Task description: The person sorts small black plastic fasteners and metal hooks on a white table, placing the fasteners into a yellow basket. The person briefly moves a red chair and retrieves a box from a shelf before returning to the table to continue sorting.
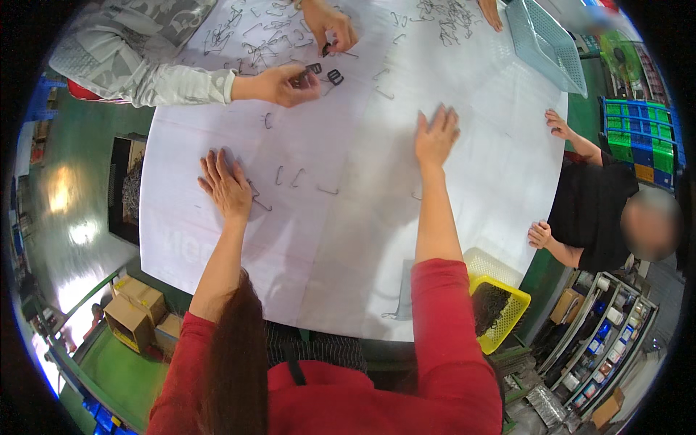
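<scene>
My left hand [226, 190] rests flat on the white table [370, 239], its fingers spread. Beside its thumb side lie thin bent wire hooks [259, 204], partly covered by the hand. A few more loose wire hooks [297, 177] are scattered between my hands. Farther right, my right hand [437, 138] is laid palm down with fingers extended, and nothing shows in it. Across the table at the far left, a co-worker's hands [288, 85] hold small black plastic buckles, with another black buckle [334, 77] close by.
Tangled wire hooks [444, 18] spread along the far side. A pale blue basket [547, 43] stands at the far right corner. Another person in black [591, 196] has both hands by the right edge. A yellow basket [518, 312] of dark pieces sits near my right arm; cardboard boxes [138, 312] stand lower left.
</scene>
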`<action>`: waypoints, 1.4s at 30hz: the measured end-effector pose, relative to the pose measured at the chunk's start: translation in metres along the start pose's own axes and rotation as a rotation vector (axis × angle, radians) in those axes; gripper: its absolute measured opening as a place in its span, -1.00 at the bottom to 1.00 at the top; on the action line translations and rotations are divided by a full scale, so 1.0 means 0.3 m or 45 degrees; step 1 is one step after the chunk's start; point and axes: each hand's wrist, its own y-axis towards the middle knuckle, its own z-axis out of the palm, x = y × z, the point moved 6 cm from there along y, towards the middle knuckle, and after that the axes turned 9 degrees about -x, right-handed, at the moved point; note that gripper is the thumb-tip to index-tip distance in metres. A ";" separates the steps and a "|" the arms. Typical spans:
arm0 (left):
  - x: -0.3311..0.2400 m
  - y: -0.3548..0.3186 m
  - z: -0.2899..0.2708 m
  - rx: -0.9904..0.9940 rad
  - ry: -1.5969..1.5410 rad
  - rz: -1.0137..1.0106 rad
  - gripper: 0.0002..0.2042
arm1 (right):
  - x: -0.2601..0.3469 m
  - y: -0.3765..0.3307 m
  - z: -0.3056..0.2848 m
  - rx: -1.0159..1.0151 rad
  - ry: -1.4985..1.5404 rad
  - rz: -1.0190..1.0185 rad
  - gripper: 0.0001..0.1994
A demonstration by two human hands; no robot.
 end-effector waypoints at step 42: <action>0.026 -0.014 0.029 -0.032 -0.032 -0.031 -0.57 | 0.154 -0.243 -0.359 -0.192 0.169 0.248 -0.49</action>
